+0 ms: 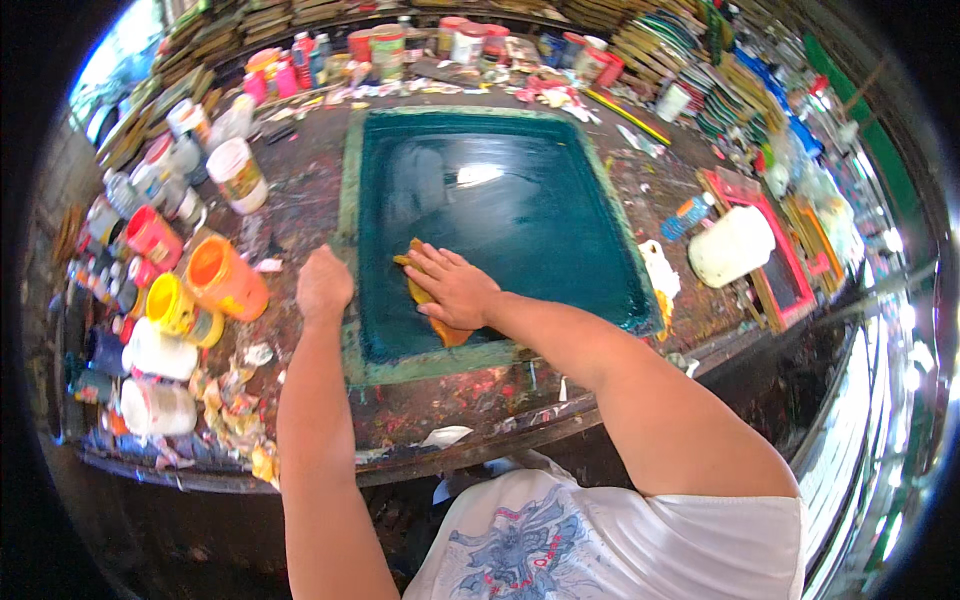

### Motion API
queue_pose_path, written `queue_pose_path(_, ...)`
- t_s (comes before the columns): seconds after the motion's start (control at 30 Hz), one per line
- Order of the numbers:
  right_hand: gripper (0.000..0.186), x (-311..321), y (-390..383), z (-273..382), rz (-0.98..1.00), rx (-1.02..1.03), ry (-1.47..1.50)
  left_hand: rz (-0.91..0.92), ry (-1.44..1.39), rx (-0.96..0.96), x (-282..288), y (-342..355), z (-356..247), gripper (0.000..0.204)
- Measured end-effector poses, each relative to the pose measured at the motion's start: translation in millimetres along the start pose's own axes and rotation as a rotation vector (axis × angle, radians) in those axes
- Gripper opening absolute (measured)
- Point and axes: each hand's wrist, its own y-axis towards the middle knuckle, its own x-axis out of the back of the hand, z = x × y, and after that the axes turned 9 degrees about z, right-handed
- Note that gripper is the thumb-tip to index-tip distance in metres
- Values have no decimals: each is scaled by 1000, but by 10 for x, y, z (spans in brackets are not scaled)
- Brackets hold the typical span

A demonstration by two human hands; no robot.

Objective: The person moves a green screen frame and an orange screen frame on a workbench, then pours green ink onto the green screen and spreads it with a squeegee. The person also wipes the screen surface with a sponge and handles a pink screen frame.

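A screen-printing frame (pixel 400 374) with a pale green border lies flat on the worktable, its mesh (pixel 520 240) dark teal and glossy with reflected light. My right hand (pixel 455 288) lies flat on a yellow-orange cloth (pixel 452 334), fingers stretched out, pressing it onto the lower left of the mesh. The cloth sticks out past the fingers and below the palm. Beside the frame's left border, my left hand (pixel 325 286) is closed with its fingers curled under. Whatever is inside that hand, if anything, is hidden.
Orange (pixel 226 278) and yellow tubs (pixel 184 308) crowd the left side with other containers. A white jar (pixel 730 246) stands at right, near a small red frame (pixel 765 245). More paint pots (pixel 388 52) line the back. Crumpled scraps (pixel 235 410) lie near the front left edge.
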Motion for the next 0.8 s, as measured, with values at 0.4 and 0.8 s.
queue_pose_path(0.4, 74, -193, -1740, -1885, -44, -494, 37, -68, 101, 12, -65, 2, 90, 53)
queue_pose_path(0.8, 73, -10, 802, -1806, -286, -508, -80, -112, 67, 30, -1, -62, -249, 49)
